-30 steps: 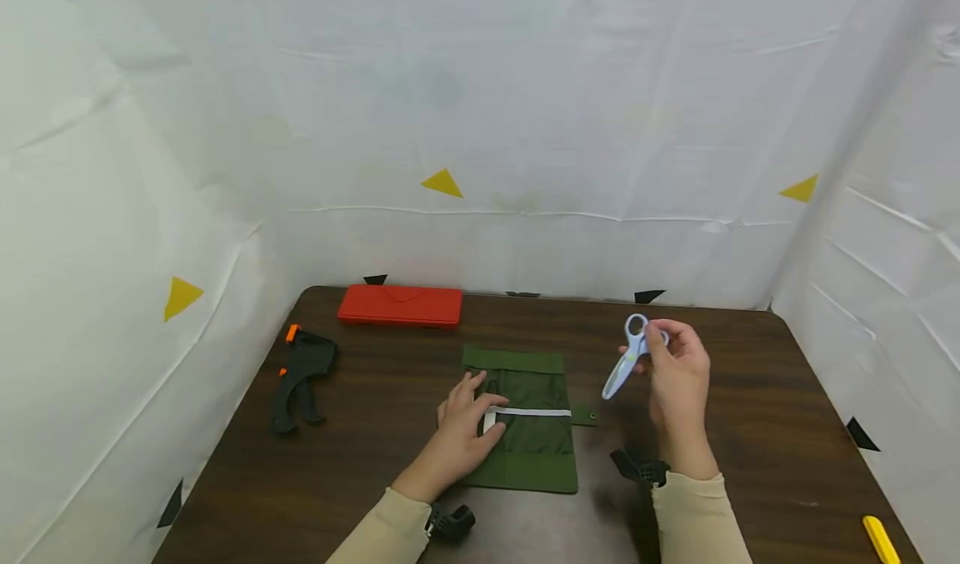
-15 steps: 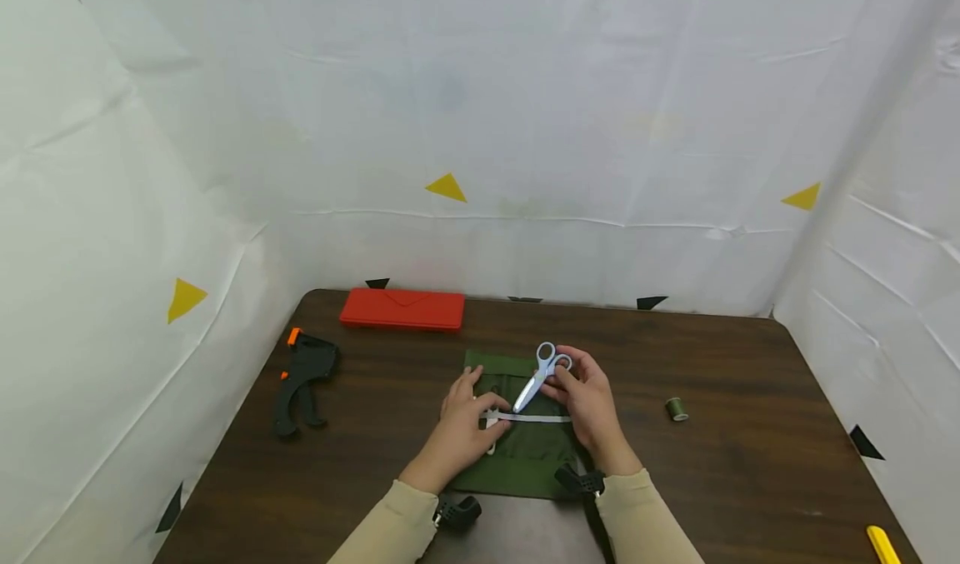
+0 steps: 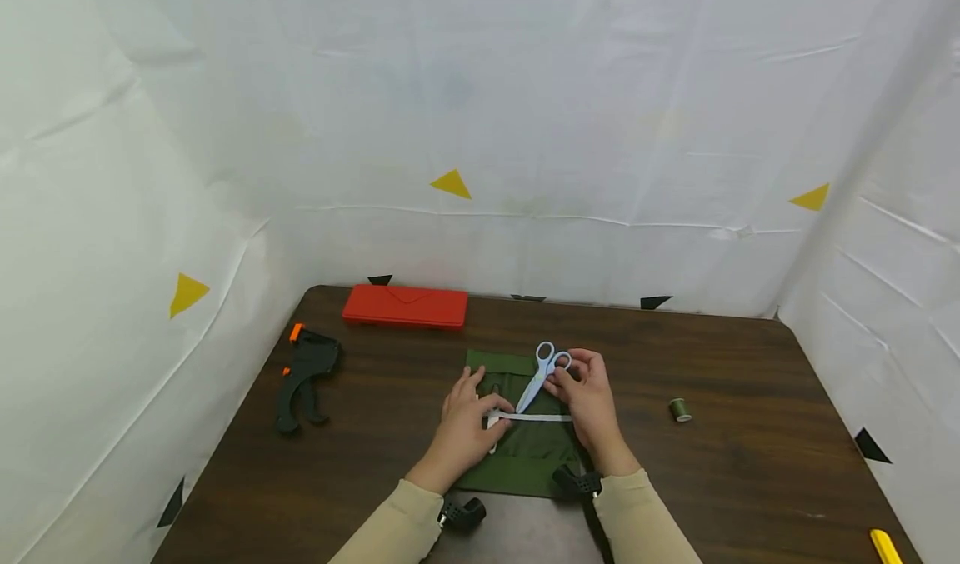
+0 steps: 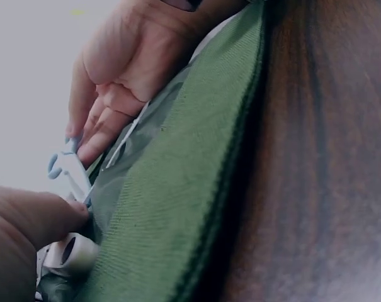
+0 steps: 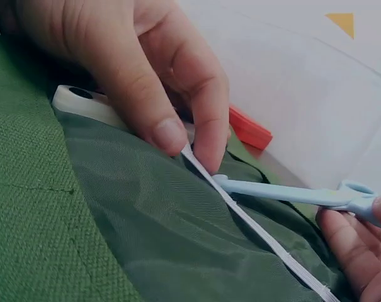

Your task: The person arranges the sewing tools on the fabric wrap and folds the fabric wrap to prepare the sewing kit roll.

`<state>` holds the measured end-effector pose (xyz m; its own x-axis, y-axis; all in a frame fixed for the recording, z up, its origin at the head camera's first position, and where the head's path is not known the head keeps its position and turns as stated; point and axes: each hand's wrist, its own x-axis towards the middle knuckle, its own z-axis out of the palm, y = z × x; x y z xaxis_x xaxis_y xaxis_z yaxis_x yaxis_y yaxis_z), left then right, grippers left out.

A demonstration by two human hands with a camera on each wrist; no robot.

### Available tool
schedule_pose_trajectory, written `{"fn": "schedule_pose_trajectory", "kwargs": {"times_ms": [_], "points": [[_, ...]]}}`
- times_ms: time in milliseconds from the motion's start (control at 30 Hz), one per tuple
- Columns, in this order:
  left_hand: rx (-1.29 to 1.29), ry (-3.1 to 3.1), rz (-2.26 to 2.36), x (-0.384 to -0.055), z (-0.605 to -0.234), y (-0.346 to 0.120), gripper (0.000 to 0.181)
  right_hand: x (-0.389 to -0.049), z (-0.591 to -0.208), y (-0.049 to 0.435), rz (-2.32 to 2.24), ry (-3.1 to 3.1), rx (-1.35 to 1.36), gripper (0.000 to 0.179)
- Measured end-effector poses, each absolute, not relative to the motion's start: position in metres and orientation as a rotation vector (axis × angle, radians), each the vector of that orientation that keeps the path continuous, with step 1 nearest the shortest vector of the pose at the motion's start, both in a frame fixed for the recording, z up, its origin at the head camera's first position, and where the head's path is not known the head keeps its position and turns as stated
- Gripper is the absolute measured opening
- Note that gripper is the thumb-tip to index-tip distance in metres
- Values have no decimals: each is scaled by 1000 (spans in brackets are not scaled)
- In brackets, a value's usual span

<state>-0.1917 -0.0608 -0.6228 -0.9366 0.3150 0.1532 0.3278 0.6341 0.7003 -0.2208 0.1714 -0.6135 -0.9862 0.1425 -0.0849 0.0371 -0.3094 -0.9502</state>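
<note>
Pinching the white elastic band (image 5: 259, 231) across the green pouch (image 3: 517, 479), the left hand (image 3: 463, 431) lies over the pouch's left edge; at its right edge, the right hand (image 3: 590, 403) grips the light-blue scissors (image 3: 535, 387) by a handle, their tip over the pouch beside the band. Farther right of the pouch sits a thread spool (image 3: 680, 410).

Scissors (image 3: 534, 389) block the gap between left hand (image 3: 461, 429) and right hand (image 3: 590, 399); open tabletop (image 3: 750, 364) runs right, around that green spool (image 3: 680, 410)!
</note>
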Motion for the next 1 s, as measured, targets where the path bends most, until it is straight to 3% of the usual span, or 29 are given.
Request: {"fn": "schedule_pose_trajectory", "kwargs": {"times_ms": [1000], "points": [[-499,-2848,-1116,-190,-618,-54,12,-218,-611,169,2443,-1748,-270,42]]}}
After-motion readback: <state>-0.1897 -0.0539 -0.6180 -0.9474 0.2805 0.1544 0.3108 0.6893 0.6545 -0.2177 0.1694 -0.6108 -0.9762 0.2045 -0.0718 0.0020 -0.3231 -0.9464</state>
